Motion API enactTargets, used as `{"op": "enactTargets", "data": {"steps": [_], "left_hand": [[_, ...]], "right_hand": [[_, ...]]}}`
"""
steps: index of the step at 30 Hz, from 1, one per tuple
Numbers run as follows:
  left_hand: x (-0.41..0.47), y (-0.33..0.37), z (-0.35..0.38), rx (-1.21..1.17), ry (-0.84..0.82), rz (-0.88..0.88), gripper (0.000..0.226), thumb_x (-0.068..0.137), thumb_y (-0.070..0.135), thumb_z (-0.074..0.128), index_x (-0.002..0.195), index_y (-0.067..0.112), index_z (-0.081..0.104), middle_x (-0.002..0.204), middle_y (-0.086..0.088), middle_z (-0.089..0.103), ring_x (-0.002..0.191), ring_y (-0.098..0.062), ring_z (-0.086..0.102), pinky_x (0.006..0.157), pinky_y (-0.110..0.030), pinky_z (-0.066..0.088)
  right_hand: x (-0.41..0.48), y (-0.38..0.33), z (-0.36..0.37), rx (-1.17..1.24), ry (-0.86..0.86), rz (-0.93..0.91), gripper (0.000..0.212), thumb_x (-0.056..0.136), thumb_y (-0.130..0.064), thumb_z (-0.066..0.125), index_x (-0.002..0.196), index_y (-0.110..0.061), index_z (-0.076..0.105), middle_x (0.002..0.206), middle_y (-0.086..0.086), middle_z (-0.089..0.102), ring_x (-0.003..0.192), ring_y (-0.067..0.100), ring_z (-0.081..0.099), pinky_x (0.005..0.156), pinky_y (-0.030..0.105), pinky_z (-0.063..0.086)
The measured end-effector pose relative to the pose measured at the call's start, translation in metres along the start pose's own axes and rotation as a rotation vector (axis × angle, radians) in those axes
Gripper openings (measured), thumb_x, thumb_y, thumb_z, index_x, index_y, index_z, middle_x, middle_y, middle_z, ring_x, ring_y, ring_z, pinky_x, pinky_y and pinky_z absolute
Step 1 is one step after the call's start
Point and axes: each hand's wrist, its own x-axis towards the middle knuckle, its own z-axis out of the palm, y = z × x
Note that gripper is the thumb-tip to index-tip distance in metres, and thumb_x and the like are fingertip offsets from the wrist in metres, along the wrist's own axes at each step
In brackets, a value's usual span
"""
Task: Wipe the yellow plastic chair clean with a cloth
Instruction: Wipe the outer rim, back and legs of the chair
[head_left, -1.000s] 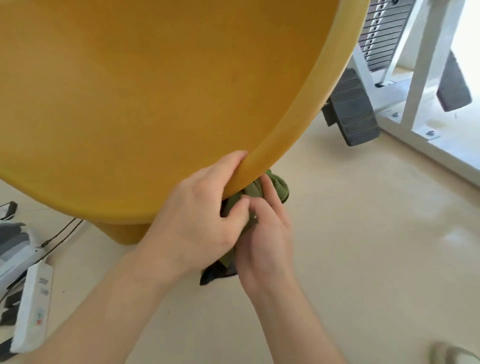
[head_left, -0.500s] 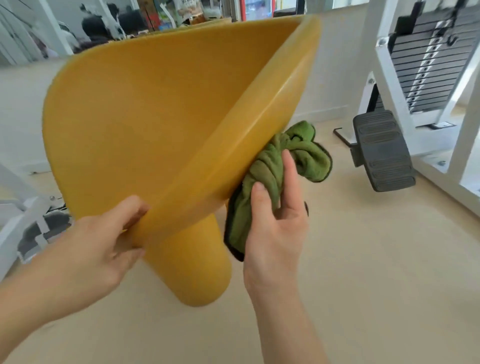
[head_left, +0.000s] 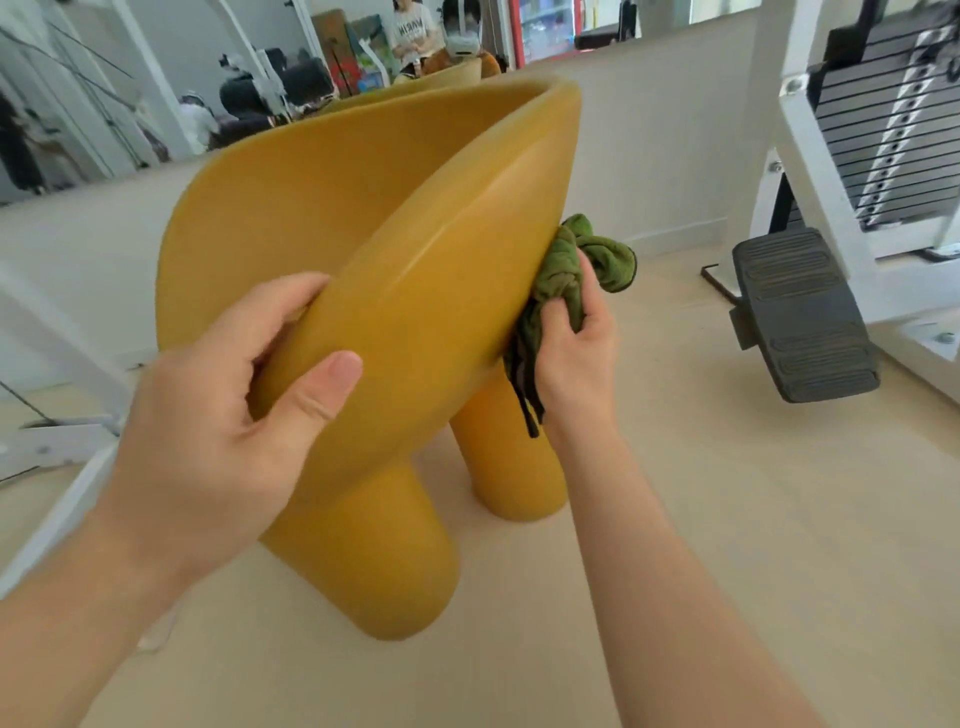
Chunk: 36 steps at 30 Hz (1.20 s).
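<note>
Left hand (head_left: 218, 415) grips the yellow chair (head_left: 415, 291) rim; right hand (head_left: 574, 338) clutches the green cloth (head_left: 563, 265) against it.

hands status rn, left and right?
Left hand: grips the yellow chair rim.
Right hand: holds the green cloth against the chair.

Weight stack (head_left: 883, 119): stood upper right, black plates inside a white frame (head_left: 810, 171).
Footplate (head_left: 802, 317): dark, ribbed, tilted, at right of frame.
Floor (head_left: 727, 519): pale beige.
People (head_left: 415, 31): sat top centre, blurred.
</note>
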Motion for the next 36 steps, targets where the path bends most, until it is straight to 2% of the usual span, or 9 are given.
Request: {"op": "enactTargets", "data": {"steps": [5, 10, 13, 18, 21, 25, 28, 33, 36], "left_hand": [[-0.049, -0.035, -0.092, -0.019, -0.045, -0.249, 0.078, 0.07, 0.078, 0.057, 0.132, 0.031, 0.054, 0.122, 0.003, 0.066, 0.108, -0.021, 0.064, 0.072, -0.041, 0.057], [-0.052, -0.042, -0.146, 0.253, -0.127, -0.217, 0.055, 0.08, 0.023, 0.053, 0.132, 0.04, 0.052, 0.129, 0.013, 0.061, 0.121, -0.016, 0.056, 0.089, -0.028, 0.053], [-0.001, 0.013, -0.101, 0.391, -0.145, -0.149, 0.042, 0.077, 0.044, 0.05, 0.118, 0.043, 0.054, 0.107, 0.025, 0.062, 0.1, 0.007, 0.056, 0.075, -0.02, 0.043], [0.1, 0.057, 0.013, 1.09, -0.12, 0.046, 0.034, 0.099, 0.051, 0.034, 0.096, 0.017, 0.04, 0.07, 0.003, 0.05, 0.05, -0.015, 0.038, 0.043, -0.029, 0.023], [0.111, 0.055, 0.031, 1.252, -0.048, 0.074, 0.041, 0.099, 0.053, 0.035, 0.087, 0.014, 0.036, 0.057, 0.0, 0.037, 0.044, -0.017, 0.029, 0.041, -0.028, 0.018], [0.101, 0.046, 0.017, 1.24, 0.008, 0.118, 0.044, 0.097, 0.057, 0.033, 0.087, 0.015, 0.036, 0.055, 0.0, 0.029, 0.044, -0.017, 0.025, 0.041, -0.028, 0.017], [0.092, 0.035, 0.003, 1.233, 0.0, 0.094, 0.044, 0.096, 0.059, 0.032, 0.086, 0.016, 0.036, 0.055, 0.0, 0.033, 0.045, -0.018, 0.028, 0.042, -0.029, 0.022], [0.08, 0.021, -0.018, 1.206, 0.04, 0.126, 0.044, 0.095, 0.063, 0.03, 0.084, 0.02, 0.038, 0.055, 0.003, 0.038, 0.046, -0.016, 0.033, 0.044, -0.03, 0.026], [0.073, 0.02, -0.025, 1.18, 0.031, 0.127, 0.044, 0.094, 0.063, 0.03, 0.084, 0.021, 0.038, 0.055, 0.004, 0.04, 0.046, -0.015, 0.035, 0.044, -0.029, 0.028]], "right_hand": [[-0.027, 0.033, 0.022, -0.072, -0.104, 0.131, 0.054, 0.088, -0.026, 0.042, 0.141, -0.038, 0.045, 0.138, -0.005, 0.056, 0.129, 0.017, 0.051, 0.107, 0.047, 0.043], [-0.056, -0.003, 0.044, 0.043, -0.095, 0.001, 0.046, 0.096, -0.015, 0.045, 0.131, -0.043, 0.052, 0.141, -0.009, 0.053, 0.128, 0.007, 0.05, 0.109, 0.035, 0.043], [-0.057, -0.025, 0.055, 0.001, -0.106, -0.16, 0.049, 0.096, -0.013, 0.047, 0.142, -0.032, 0.045, 0.151, -0.008, 0.04, 0.137, 0.003, 0.038, 0.113, 0.025, 0.034], [-0.068, -0.018, 0.06, -0.043, -0.1, -0.272, 0.055, 0.094, -0.015, 0.051, 0.147, -0.023, 0.038, 0.155, -0.008, 0.03, 0.143, 0.001, 0.026, 0.117, 0.026, 0.026], [-0.068, -0.012, 0.064, -0.103, -0.101, -0.307, 0.054, 0.095, -0.02, 0.048, 0.149, -0.021, 0.037, 0.156, -0.005, 0.029, 0.144, 0.007, 0.026, 0.117, 0.034, 0.028], [-0.045, 0.002, 0.068, -0.09, -0.117, -0.265, 0.05, 0.098, -0.019, 0.044, 0.147, -0.018, 0.038, 0.156, 0.0, 0.027, 0.145, 0.01, 0.025, 0.117, 0.022, 0.023], [-0.017, 0.011, 0.071, -0.14, -0.125, -0.115, 0.046, 0.102, -0.024, 0.042, 0.147, -0.022, 0.04, 0.155, 0.005, 0.031, 0.145, 0.017, 0.027, 0.117, 0.035, 0.027], [0.02, 0.014, 0.07, -0.226, -0.089, 0.114, 0.041, 0.097, -0.036, 0.042, 0.135, -0.028, 0.054, 0.124, -0.002, 0.06, 0.111, 0.017, 0.057, 0.098, 0.036, 0.047], [0.032, 0.018, 0.066, -0.292, -0.107, 0.156, 0.038, 0.093, -0.039, 0.041, 0.119, -0.026, 0.064, 0.097, -0.006, 0.062, 0.087, 0.015, 0.056, 0.08, 0.034, 0.046]]}}
